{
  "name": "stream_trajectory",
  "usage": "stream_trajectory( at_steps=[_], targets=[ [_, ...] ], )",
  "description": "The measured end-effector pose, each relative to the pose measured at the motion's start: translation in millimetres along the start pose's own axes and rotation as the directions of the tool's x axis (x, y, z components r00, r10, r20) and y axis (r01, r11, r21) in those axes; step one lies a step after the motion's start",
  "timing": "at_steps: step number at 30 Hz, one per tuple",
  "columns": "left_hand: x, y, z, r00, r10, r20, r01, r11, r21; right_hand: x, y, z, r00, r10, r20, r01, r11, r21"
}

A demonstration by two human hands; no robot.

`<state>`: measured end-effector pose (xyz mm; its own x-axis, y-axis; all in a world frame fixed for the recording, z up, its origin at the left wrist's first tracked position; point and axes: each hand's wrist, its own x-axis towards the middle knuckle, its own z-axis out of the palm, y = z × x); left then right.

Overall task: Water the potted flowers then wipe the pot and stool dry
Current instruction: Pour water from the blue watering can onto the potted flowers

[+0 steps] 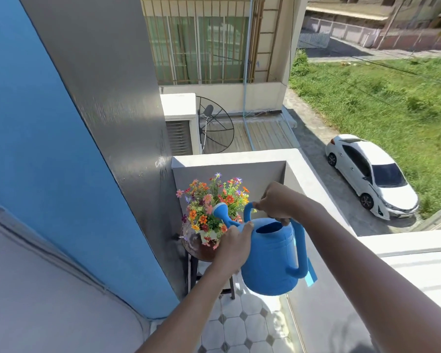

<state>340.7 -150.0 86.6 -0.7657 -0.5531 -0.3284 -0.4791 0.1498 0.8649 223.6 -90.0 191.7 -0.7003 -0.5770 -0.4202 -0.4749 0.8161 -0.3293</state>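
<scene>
A blue watering can [273, 256] hangs in the air in front of me, its spout and rose [220, 210] pointing left into the flowers. My right hand [275, 202] grips the top handle. My left hand [233, 242] presses against the can's front by the base of the spout. The colourful flowers [209, 202] stand in a small white pot [209, 235], mostly hidden by blooms and my left hand. The pot rests on a round brown stool [196, 247] with dark legs. The stool top looks wet on its left side.
This is a narrow balcony corner: a blue and grey wall [99, 174] on the left, a white parapet [239, 159] behind and to the right of the stool. The floor [242, 324] has white octagonal tiles. Far below, a white car [372, 174] is parked beside grass.
</scene>
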Motion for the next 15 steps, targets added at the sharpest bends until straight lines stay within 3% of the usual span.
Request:
stream_trajectory(
  at_steps=[10, 15],
  targets=[
    [23.7, 24.6, 27.0, 0.995, 0.032, 0.091, -0.037, 0.998, 0.055, -0.7, 31.6, -24.5, 0.99, 0.132, -0.045, -0.128, 0.989, 0.069],
    [31.1, 29.6, 39.5, 0.992, 0.001, 0.129, -0.006, 0.999, 0.037, -0.6, 39.8, -28.9, 0.988, 0.148, -0.052, -0.147, 0.989, 0.02]
  ],
)
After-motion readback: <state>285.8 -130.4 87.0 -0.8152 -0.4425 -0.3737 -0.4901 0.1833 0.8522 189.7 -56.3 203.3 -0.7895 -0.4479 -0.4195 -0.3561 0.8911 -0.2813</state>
